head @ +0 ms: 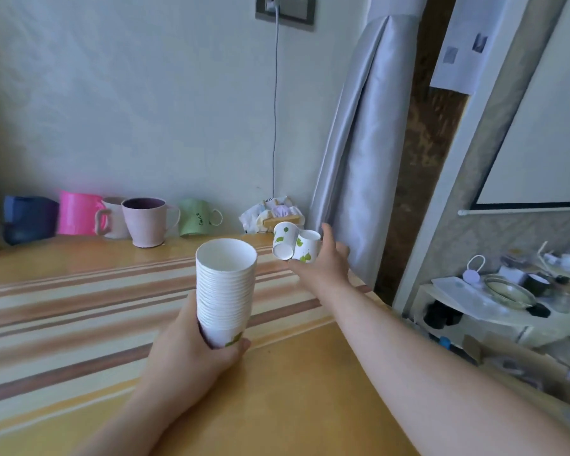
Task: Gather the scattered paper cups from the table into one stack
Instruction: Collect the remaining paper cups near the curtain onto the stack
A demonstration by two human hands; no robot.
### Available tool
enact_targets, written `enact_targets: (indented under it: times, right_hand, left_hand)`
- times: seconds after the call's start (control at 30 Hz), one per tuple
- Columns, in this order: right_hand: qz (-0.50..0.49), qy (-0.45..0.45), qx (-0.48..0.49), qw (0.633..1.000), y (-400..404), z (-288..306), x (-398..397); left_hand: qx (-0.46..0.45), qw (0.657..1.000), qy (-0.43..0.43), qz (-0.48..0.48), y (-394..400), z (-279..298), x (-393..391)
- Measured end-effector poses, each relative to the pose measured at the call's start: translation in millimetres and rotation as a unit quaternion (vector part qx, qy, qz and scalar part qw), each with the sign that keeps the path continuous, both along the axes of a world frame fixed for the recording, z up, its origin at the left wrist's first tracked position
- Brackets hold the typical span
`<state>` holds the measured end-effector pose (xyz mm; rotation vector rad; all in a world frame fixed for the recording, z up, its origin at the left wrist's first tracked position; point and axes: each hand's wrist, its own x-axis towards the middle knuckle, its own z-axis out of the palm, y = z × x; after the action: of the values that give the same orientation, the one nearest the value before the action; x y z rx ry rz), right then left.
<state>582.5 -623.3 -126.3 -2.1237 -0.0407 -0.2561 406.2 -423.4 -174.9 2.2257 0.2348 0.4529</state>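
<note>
One stack [226, 291] of nested paper cups is in view; its rims are too many and too tightly packed to count surely, though they number well over a dozen. Two loose paper cups show apart from it: one [284, 241] lying tilted with its mouth toward the camera, and one [307, 246] upright just beside it, touching. Along the wall stand five mugs: a blue one [28, 218], a bright pink one [78, 212], a pale one [114, 218] half hidden, a pale pink one [147, 220] and a green one [196, 217]. One crumpled packet [270, 213] lies by them. Two hands are in view, the left hand [191, 353] and the right hand [326, 261]. One worktop [293, 406] carries it all.
</note>
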Motion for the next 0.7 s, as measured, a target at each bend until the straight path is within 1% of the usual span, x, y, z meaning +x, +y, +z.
enact_targets:
  times: [0.07, 0.17, 0.23, 0.3, 0.33, 0.4, 0.47, 0.63, 0.7]
  right_hand:
    - [-0.008, -0.001, -0.045, 0.999, 14.1, 3.9, 26.9]
    - [-0.005, 0.040, -0.077, 0.996, 35.2, 5.5, 53.9]
    - [-0.007, 0.055, -0.150, 0.987, 43.5, 3.1, 61.2]
    - [-0.037, 0.030, -0.229, 0.972, 41.7, -0.6, 61.3]
    - [-0.055, 0.007, -0.248, 0.967, 38.9, -1.6, 59.8]
    - [-0.071, -0.026, -0.249, 0.965, 29.3, -2.0, 54.5]
    - [-0.065, -0.030, -0.239, 0.968, 20.5, 0.4, 46.7]
    - [-0.035, -0.051, -0.279, 0.958, 4.8, 5.2, 19.7]
    - [-0.035, -0.037, -0.271, 0.961, 0.0, 4.2, 8.1]
  left_hand:
    - [-0.009, 1.000, -0.012, -0.002, 3.5, -1.4, 2.2]
    - [-0.014, 1.000, -0.011, -0.009, 5.3, -3.0, 5.6]
    - [-0.011, 1.000, -0.008, -0.007, 5.5, -2.3, 6.3]
    - [-0.014, 1.000, -0.004, -0.007, 4.6, -1.3, 6.9]
    - [-0.012, 1.000, -0.003, -0.005, 5.0, -1.2, 6.6]
    - [-0.007, 1.000, -0.003, -0.001, 5.2, -1.3, 6.0]
    - [-0.004, 1.000, 0.000, 0.004, 5.3, -0.6, 4.7]
    - [-0.002, 1.000, 0.010, 0.015, 3.4, 3.2, 2.3]
    - [-0.004, 1.000, 0.010, 0.014, 2.3, 3.7, 1.2]
